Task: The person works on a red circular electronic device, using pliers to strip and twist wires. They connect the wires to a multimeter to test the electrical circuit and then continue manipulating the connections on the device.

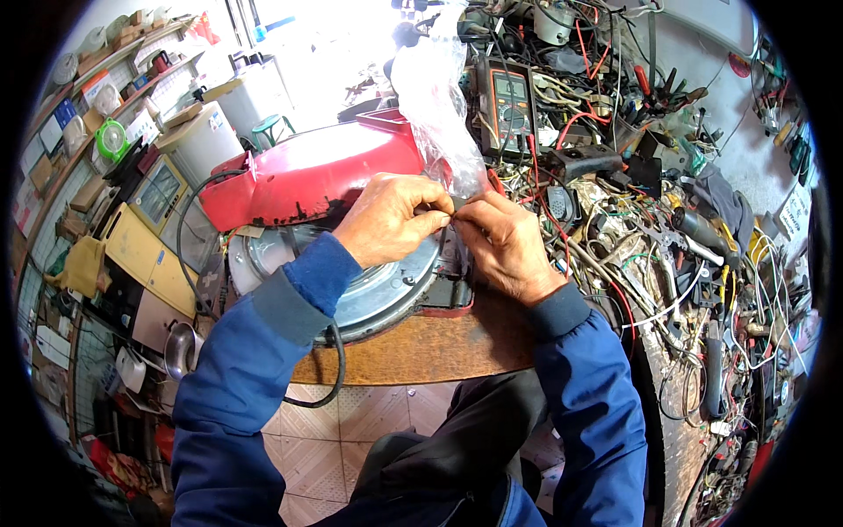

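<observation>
Close together above the appliance, my left hand and my right hand both pinch with thumb and fingertips. Something small and dark shows between the fingertips, too small to name. Below them lies an opened appliance: its round grey metal plate rests at the edge of a wooden bench. Behind the plate stands its glossy red housing, tilted up, with dark stains along the lower edge. A black power cord hangs over the bench edge beneath my left forearm.
A clear plastic bag hangs just beyond my hands. A digital multimeter with red leads stands at the back right. Wires, tools and loose parts heap the right side. Shelves and a steel bowl are at left.
</observation>
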`<state>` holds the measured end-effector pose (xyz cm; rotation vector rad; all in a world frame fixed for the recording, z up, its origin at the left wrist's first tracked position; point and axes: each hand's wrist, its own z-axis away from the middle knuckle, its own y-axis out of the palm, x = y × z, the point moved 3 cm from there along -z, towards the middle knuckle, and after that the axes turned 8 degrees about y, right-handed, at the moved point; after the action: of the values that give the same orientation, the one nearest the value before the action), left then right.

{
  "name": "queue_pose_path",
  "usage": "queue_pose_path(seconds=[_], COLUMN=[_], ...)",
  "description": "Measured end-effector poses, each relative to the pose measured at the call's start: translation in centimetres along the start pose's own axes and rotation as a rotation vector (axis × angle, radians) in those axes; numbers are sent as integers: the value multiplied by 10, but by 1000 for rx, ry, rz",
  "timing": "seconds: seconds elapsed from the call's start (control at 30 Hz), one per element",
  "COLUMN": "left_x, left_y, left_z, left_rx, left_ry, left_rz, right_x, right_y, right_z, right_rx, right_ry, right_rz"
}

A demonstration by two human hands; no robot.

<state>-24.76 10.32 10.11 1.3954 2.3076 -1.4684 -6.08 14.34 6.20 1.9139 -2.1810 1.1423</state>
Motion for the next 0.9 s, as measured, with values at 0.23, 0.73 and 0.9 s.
queue_pose_path(seconds=[0.23,0.73,0.9], left_x=[6,3,2], left_y=[1,5,4], left_z=[0,0,-1], left_rx=[-6,-52,-33], left_ry=[-205,-91,-37], left_rz=[90,25,-31], right_x=[-13,10,9], right_y=[16,30,32], right_z=[5,15,15], right_rx=[-117,-293,-255], right_ry=[433,164,219], right_rz=[-363,153,155])
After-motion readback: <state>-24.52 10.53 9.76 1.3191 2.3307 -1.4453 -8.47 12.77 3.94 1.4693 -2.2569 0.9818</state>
